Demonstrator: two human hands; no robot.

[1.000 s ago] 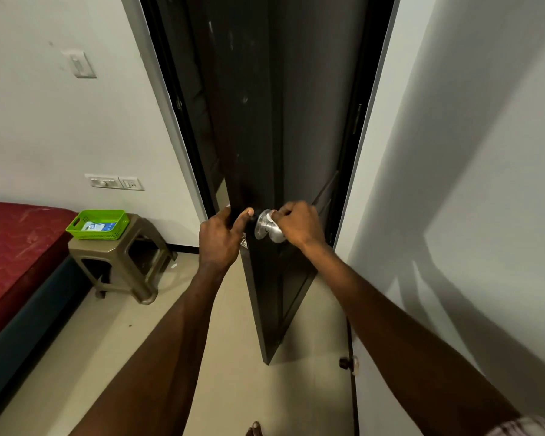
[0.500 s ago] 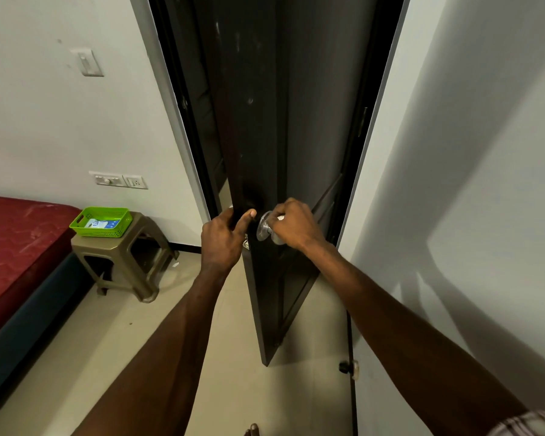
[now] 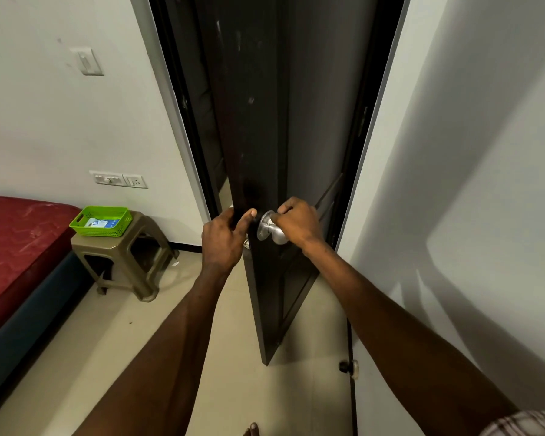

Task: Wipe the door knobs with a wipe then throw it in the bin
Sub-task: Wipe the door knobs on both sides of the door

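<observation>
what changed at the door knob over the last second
Little changed. The right hand shifted slightly on the round silver metal door knob, its fingers now curled over the knob's top; no wipe can be made out. The left hand kept gripping the edge of the dark wooden door. The door stayed ajar, and the green plastic basket stayed on the stool.
</observation>
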